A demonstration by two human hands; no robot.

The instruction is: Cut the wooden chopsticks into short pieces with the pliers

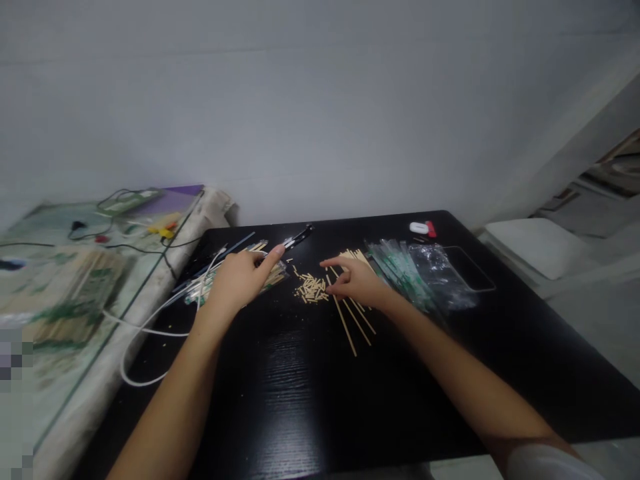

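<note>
My left hand (243, 277) lies on a bundle of wrapped chopsticks (270, 273) at the back left of the black table (310, 400), fingers stretched toward a black-handled cutter (299, 237). My right hand (354, 280) rests on loose bamboo sticks (356, 319), index finger pointing left at a small heap of short cut stick pieces (311, 289). The other fingers are curled; what they hold, if anything, is hidden.
A pile of clear and green plastic wrappers (415, 270) lies right of my right hand. A small white and red object (423, 229) sits at the table's back edge. A white cable (145, 327) loops off the left side. A glass-topped table (65, 293) with stacked packets stands left.
</note>
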